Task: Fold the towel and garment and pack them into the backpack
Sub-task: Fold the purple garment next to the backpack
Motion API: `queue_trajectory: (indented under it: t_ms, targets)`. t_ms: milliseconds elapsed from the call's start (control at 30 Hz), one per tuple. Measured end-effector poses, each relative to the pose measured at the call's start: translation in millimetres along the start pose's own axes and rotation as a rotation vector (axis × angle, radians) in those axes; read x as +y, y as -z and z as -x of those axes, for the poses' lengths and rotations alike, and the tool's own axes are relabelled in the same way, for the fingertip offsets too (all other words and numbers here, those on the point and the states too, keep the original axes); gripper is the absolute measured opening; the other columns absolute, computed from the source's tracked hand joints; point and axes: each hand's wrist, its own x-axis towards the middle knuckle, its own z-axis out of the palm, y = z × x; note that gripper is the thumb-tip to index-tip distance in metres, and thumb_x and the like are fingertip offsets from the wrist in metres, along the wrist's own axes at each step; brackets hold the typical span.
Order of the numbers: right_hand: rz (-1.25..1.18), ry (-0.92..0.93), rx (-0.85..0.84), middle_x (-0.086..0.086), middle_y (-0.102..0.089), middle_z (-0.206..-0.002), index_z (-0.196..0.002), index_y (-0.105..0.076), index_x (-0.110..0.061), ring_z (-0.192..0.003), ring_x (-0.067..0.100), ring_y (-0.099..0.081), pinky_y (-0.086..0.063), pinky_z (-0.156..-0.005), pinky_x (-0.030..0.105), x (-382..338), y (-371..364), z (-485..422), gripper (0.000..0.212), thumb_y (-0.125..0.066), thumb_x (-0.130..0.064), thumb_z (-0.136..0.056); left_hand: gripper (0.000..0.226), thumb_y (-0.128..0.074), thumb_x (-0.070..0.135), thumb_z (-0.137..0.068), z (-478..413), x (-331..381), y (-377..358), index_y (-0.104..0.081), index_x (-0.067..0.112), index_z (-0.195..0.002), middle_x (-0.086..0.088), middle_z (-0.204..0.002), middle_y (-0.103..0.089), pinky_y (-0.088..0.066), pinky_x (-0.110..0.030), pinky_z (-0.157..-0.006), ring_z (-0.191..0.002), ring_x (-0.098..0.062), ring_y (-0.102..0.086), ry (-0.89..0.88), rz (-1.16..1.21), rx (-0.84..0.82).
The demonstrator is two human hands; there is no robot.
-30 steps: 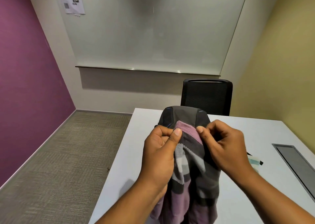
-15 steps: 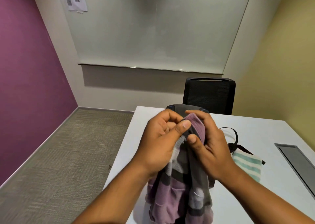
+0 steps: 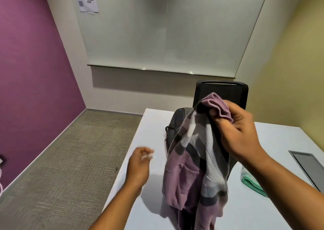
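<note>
Head view: right hand point(image 3: 240, 130) grips garment point(image 3: 192, 168) by one bunched edge, hanging in front of backpack point(image 3: 177, 122); left hand point(image 3: 138, 166) loose, empty, left of backpack. Risk: one-point hold, garment twists, fold skews.

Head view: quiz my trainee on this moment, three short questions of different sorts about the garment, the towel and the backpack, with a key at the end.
1. True or false: both hands grip the garment.
2. Fill in: the backpack stands on the table ____ the hanging garment.
3. Where is the towel? A in the backpack; B on the table, right of the garment; C in the left hand.
Key: 1 false: only the right hand grips it, and the left hand holds nothing. 2 behind. 3 B.
</note>
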Motion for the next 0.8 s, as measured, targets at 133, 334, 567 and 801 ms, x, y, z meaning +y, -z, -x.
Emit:
queue_trajectory:
  t_ms: [133, 334, 567, 801]
  targets:
    - [-0.164, -0.052, 0.124, -0.019, -0.072, -0.087, -0.092, -0.075, -0.043, -0.082, -0.003, -0.061, -0.048, -0.075, 0.015, -11.2, 8.9, -10.3, 0.028, -0.062, -0.018, -0.092, 0.055, -0.066, -0.005, -0.078, 25.2, -92.4, -3.3, -0.05, 0.017, -0.125, -0.005, -0.121, -0.057, -0.049, -0.028, -0.071, -0.103, -0.019, -0.056, 0.397, -0.217, -0.39]
    - [-0.319, -0.118, 0.169, -0.016, -0.072, -0.081, -0.087, -0.075, -0.038, -0.075, -0.001, -0.061, -0.05, -0.073, 0.019, -15.8, 25.0, -12.1, 0.019, -0.072, -0.048, -0.072, 0.054, -0.083, 0.014, -0.066, 46.6, -67.0, -37.7, -0.065, 0.011, -0.117, -0.009, -0.109, -0.073, -0.054, -0.031, -0.083, -0.102, -0.021, -0.069, 0.505, 0.239, -0.645]
    - [-0.262, -0.143, 0.279, -0.015, -0.071, -0.08, -0.088, -0.075, -0.034, -0.074, 0.002, -0.058, -0.049, -0.07, 0.02, -9.7, 53.1, -8.2, 0.035, -0.076, -0.061, -0.067, 0.035, -0.043, -0.005, -0.095, 12.4, 8.5, -32.3, -0.06, 0.0, -0.125, -0.018, -0.115, -0.069, -0.049, -0.042, -0.097, -0.11, -0.031, -0.064, 0.298, 0.543, -0.338]
    - [-0.16, -0.169, 0.441, -0.013, -0.07, -0.076, -0.087, -0.07, -0.026, -0.074, 0.006, -0.057, -0.05, -0.065, 0.02, -11.2, 85.2, -31.1, 0.027, -0.067, -0.051, -0.076, 0.027, -0.045, -0.004, -0.095, -49.6, 192.1, 7.0, -0.065, 0.013, -0.087, 0.002, -0.074, -0.073, -0.057, -0.028, -0.072, -0.074, -0.012, -0.068, -0.281, 0.72, 0.058]
